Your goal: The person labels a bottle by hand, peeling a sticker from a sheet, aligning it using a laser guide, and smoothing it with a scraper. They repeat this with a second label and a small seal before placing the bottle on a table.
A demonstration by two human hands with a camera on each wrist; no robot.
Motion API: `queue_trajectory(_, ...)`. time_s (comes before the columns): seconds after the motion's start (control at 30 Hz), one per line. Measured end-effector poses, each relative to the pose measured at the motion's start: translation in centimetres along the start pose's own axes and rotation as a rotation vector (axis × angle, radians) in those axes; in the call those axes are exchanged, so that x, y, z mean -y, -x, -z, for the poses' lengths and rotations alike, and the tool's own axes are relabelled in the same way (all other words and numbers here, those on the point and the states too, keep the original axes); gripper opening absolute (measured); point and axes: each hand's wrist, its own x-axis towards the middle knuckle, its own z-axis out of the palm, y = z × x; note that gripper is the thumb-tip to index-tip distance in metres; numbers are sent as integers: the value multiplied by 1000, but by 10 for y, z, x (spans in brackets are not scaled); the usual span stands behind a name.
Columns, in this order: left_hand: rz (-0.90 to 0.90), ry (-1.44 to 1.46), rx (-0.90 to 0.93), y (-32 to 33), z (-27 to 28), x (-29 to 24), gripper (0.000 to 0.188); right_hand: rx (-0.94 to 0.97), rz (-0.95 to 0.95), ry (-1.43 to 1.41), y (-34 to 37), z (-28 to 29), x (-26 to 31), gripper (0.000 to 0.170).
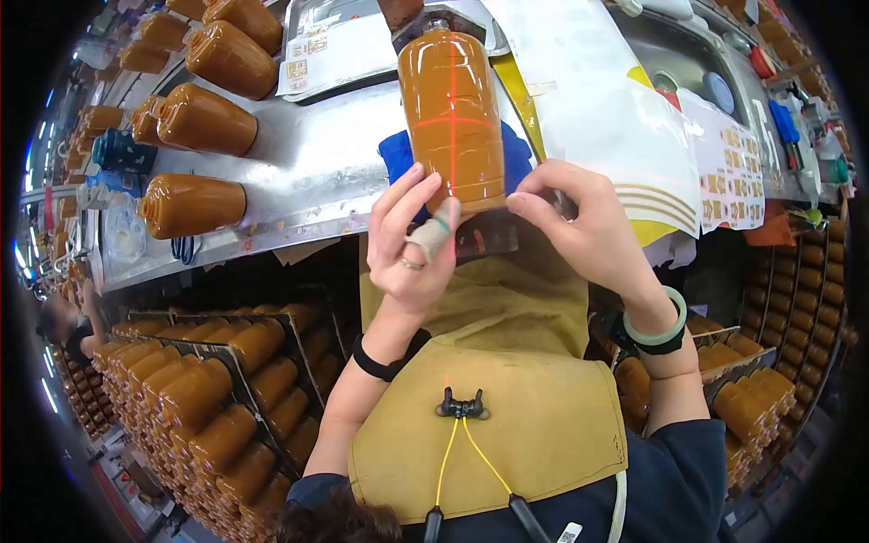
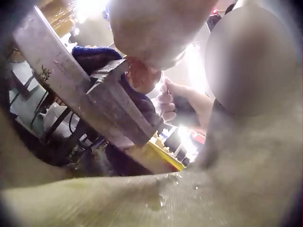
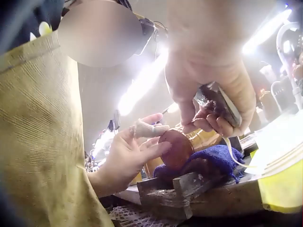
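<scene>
No readable text — marks on the gold-patterned sheet are too small.

A shiny silver metal bench bears several glossy caramel-brown rounded bottles at the left. At its front, a blue fabric cloth carries one tapered caramel-brown bottle. Behind sits a shallow silver tray; rightward lie a white gold-striped sheet and a smaller white gold-patterned sheet.
</scene>
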Motion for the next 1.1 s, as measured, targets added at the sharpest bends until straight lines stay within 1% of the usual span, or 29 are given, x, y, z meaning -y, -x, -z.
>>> queue_trajectory(0.03, 0, 3, 3, 4, -2, 1, 25, -3, -3, -1, 0, 0, 0, 21)
queue_trajectory(0.13, 250, 281, -124, 22, -6, 6, 36, -10, 20, 1, -1, -1, 1, 21)
queue_trajectory(0.17, 176, 218, -95, 24, -5, 10, 47, 0, 11, 8, -2, 0, 0, 21)
queue_trajectory(0.2, 176, 216, -99, 20, -4, 7, 47, 9, 2, 16, -3, 0, 0, 21)
queue_trajectory(0.27, 4, -70, -112, 10, -2, -2, 48, 7, 0, 9, -3, 1, -1, 20)
queue_trajectory(0.3, -59, -156, -102, 4, -1, -8, 47, 4, -6, 0, -2, 1, -2, 20)
queue_trajectory(0.33, -60, -154, -101, 2, -1, -6, 47, 2, -7, 0, -3, 1, -3, 20)
queue_trajectory(0.4, -253, -66, 30, -2, 0, 1, 41, 4, -11, 12, -3, 1, -3, 20)
queue_trajectory(0.43, -117, -50, 83, -3, 2, -3, 37, 4, -11, 12, -3, 0, -3, 20)
queue_trajectory(0.47, -118, -49, 83, -1, 0, -2, 37, -8, 7, 11, -2, -1, -3, 21)
queue_trajectory(0.53, 44, 125, -61, 10, -5, 5, 36, -23, 22, 11, -2, -1, -3, 21)
queue_trajectory(0.57, 146, 217, -77, 17, -5, 8, 36, -15, 29, 6, -2, -1, -3, 21)
queue_trajectory(0.6, 147, 215, -76, 18, -5, 6, 36, -5, 37, 1, -3, -1, -2, 21)
queue_trajectory(0.67, 233, 386, -139, 18, -5, 2, 38, 1, 22, -1, -3, -1, -2, 21)
queue_trajectory(0.7, 110, 74, -118, 17, -4, 3, 36, 4, 5, -1, -3, -1, -2, 21)
queue_trajectory(0.73, 110, 74, -120, 15, -5, 1, 36, 4, 7, 0, -3, 0, -2, 21)
queue_trajectory(0.8, -15, -143, -143, 5, -5, -10, 35, 3, 4, -2, -3, 0, -3, 21)
queue_trajectory(0.83, -132, -261, -107, -6, -3, -15, 34, 1, 4, -2, -3, -1, -7, 21)
queue_trajectory(0.87, -133, -261, -106, -9, -3, -15, 34, -23, 33, -11, -3, -4, -12, 19)
queue_trajectory(0.93, -85, -52, 26, -12, -3, -12, 32, -47, 61, -22, -2, -6, -14, 18)
queue_trajectory(0.97, 22, 3, -24, -11, -4, -15, 27, -46, 62, -28, -1, -7, -12, 17)
queue_trajectory(1.0, 17, -18, 7, -4, -2, -7, 32, -47, 64, -32, -1, -6, -11, 17)
queue_trajectory(1.07, 160, 217, -42, 16, -4, 7, 42, -54, 88, -34, -1, -7, -11, 17)
queue_trajectory(1.1, 161, 216, -41, 18, -3, 5, 42, -57, 113, -36, -1, -7, -11, 17)
